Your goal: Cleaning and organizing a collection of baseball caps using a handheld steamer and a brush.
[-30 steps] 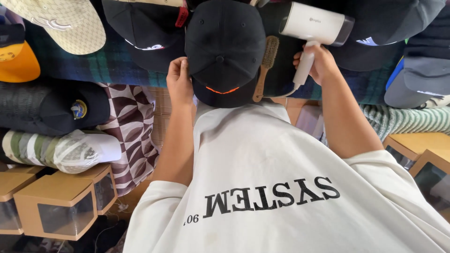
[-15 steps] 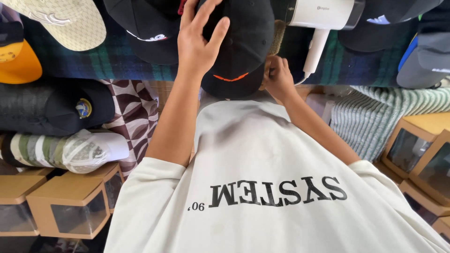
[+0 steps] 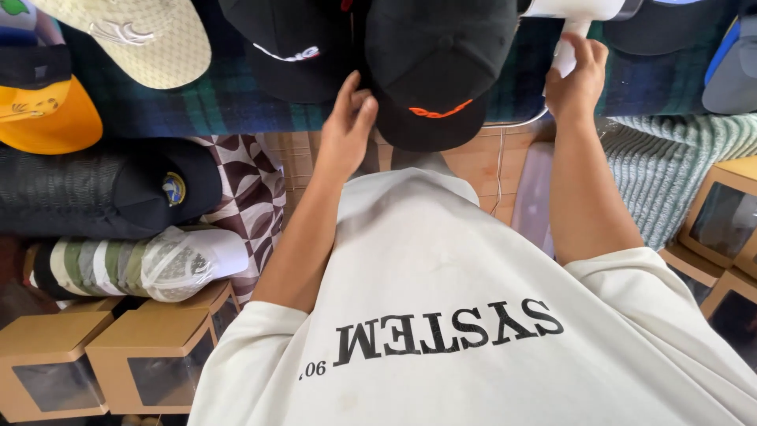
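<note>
The left hand (image 3: pixel 344 130) steadies the black cap (image 3: pixel 435 71), fingers loose; the right hand (image 3: pixel 576 83) grips the dryer (image 3: pixel 569 24), best kept level.

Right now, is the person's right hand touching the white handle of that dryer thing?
Touching. The head view shows the right hand wrapped around the white dryer handle, fingers overlapping it with no gap.

A dark blue and green plaid cloth (image 3: pixel 236 102) runs across the top of the frame as the work surface. At lower left stand cardboard boxes with clear windows (image 3: pixel 150 363); more of them sit at the right edge (image 3: pixel 721 217). A brown and white patterned cloth (image 3: pixel 252 201) hangs left of centre, a pale green ribbed fabric (image 3: pixel 670 166) at right. Daylight is soft and even
</note>
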